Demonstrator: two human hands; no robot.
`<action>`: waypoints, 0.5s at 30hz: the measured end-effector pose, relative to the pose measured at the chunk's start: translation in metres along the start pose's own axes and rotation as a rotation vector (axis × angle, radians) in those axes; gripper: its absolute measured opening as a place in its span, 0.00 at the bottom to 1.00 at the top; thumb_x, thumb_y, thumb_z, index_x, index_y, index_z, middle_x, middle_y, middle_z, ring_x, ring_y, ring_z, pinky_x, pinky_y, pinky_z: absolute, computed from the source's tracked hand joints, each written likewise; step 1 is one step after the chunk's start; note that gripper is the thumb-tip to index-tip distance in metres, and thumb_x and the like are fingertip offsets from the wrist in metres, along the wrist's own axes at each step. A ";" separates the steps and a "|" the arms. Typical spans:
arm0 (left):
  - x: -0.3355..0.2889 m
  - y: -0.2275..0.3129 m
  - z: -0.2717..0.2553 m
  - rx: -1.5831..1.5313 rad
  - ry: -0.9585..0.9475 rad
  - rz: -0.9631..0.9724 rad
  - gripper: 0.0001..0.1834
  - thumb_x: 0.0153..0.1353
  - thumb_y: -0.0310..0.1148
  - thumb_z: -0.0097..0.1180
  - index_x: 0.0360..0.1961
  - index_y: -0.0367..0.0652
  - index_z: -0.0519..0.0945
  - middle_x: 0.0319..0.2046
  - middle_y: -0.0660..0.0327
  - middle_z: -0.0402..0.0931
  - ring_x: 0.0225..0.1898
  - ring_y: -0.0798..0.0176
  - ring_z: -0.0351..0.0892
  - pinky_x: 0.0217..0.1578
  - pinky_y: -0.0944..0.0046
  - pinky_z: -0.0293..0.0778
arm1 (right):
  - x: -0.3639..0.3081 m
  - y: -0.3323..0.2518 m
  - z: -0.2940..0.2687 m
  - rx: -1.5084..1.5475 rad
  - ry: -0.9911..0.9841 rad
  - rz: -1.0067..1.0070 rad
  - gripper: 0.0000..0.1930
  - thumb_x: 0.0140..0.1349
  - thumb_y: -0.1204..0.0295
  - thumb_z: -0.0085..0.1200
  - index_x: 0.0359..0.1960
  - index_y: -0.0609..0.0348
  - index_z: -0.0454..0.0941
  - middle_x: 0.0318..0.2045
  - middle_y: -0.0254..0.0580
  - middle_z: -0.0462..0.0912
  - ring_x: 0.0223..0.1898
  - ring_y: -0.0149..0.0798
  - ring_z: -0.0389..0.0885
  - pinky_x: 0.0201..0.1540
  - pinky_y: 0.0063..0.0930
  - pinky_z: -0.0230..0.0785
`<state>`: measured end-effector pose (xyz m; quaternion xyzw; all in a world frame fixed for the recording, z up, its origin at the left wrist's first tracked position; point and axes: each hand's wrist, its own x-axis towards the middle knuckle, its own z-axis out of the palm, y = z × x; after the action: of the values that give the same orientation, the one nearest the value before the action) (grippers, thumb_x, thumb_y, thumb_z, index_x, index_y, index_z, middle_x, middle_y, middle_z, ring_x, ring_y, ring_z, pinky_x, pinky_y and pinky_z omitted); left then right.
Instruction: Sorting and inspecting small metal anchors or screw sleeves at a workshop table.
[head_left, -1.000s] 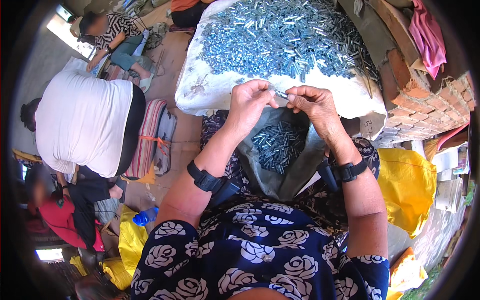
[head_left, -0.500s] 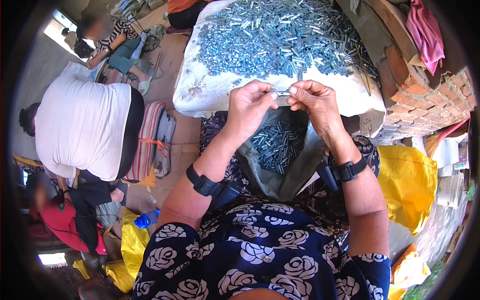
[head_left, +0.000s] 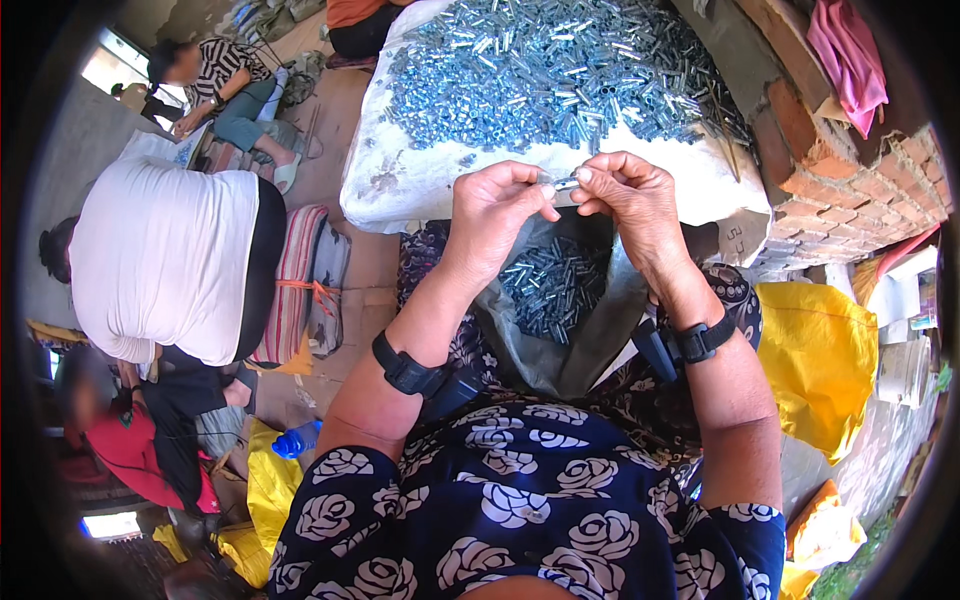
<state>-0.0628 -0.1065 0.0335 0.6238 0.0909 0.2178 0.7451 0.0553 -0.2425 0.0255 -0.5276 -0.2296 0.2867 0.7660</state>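
Between my two hands is a small shiny metal sleeve (head_left: 565, 184), held level by its ends. My left hand (head_left: 497, 215) pinches one end with thumb and forefinger, and my right hand (head_left: 632, 205) pinches the other. Just beyond them, a large heap of small silvery metal tubes and sleeves (head_left: 560, 75) covers a white sack surface (head_left: 400, 190). Below my hands, a dark grey bag (head_left: 520, 365) lies open in my lap. Many metal pieces (head_left: 552, 288) of the same sort fill its bottom.
A brick wall (head_left: 850, 195) with a pink cloth (head_left: 848, 60) stands at right, above a yellow sack (head_left: 815, 365). At left, a person in a white shirt (head_left: 165, 260) bends beside a striped cushion (head_left: 290, 285). Other people sit farther off. A blue bottle (head_left: 297, 440) lies near my left elbow.
Both hands stay nearly in place, still pinching the metal piece, which shows a little more between the fingertips. The view has shifted slightly.
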 end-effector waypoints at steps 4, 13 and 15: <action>0.000 -0.008 -0.003 -0.013 -0.027 0.004 0.09 0.56 0.21 0.57 0.38 0.30 0.76 0.29 0.55 0.79 0.28 0.64 0.79 0.37 0.67 0.74 | -0.001 0.005 -0.002 0.013 -0.009 0.021 0.06 0.56 0.76 0.60 0.34 0.65 0.79 0.27 0.41 0.82 0.27 0.29 0.82 0.27 0.17 0.76; -0.012 -0.023 -0.013 -0.261 -0.204 -0.109 0.10 0.57 0.21 0.56 0.41 0.34 0.76 0.30 0.56 0.77 0.27 0.65 0.76 0.31 0.69 0.73 | -0.010 0.017 -0.010 0.206 -0.184 0.253 0.05 0.58 0.76 0.58 0.35 0.65 0.78 0.27 0.43 0.82 0.27 0.33 0.82 0.30 0.20 0.77; -0.014 -0.024 -0.014 -0.241 -0.228 -0.135 0.08 0.57 0.23 0.57 0.39 0.34 0.77 0.29 0.59 0.77 0.26 0.70 0.76 0.26 0.73 0.69 | -0.010 0.019 -0.012 0.235 -0.212 0.280 0.05 0.58 0.76 0.58 0.34 0.65 0.78 0.26 0.42 0.82 0.27 0.33 0.82 0.30 0.20 0.77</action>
<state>-0.0757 -0.1033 0.0054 0.5430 0.0209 0.1043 0.8329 0.0522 -0.2524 0.0024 -0.4280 -0.1983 0.4693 0.7465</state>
